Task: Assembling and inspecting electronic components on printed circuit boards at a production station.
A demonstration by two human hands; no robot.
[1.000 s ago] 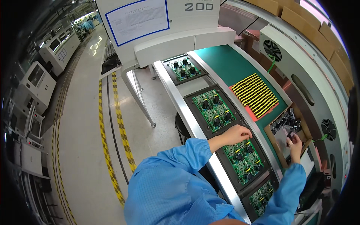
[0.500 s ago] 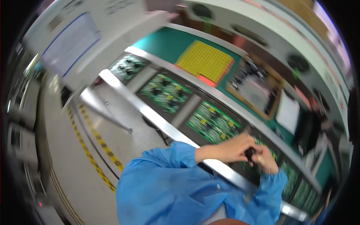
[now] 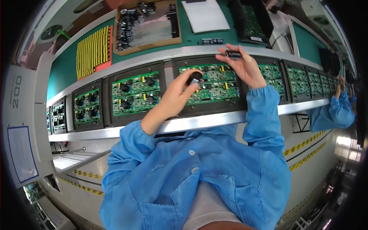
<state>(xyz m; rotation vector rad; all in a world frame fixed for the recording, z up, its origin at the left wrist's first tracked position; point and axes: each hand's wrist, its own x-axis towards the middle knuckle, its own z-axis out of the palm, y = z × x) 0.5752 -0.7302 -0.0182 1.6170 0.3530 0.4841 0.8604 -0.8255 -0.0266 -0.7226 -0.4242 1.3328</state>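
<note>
Between the fingers of my left hand (image 3: 173, 96) is a black cylindrical capacitor (image 3: 197, 75), held over the left part of a green circuit board (image 3: 220, 92). My right hand (image 3: 248, 69) is raised at that board's far right corner, its thumb and fingers closed on another black capacitor (image 3: 232, 54) lying sideways. The green board sits in a dark tray (image 3: 186, 111) and carries yellow parts. To its left, a second green board (image 3: 136, 95) has several black round capacitors standing on it.
Behind the line lie a cardboard box (image 3: 143, 48) of black capacitors, a block of yellow strips (image 3: 93, 51), a white foam sheet (image 3: 205, 15), and a black bin (image 3: 251, 23). A metal rail (image 3: 207, 119) runs along the near edge. A co-worker's blue sleeve (image 3: 331, 115) is at right.
The view has swung toward the right along the line. My hands, close together before, are now apart, each with a capacitor, the right one farther out over the far rail.
</note>
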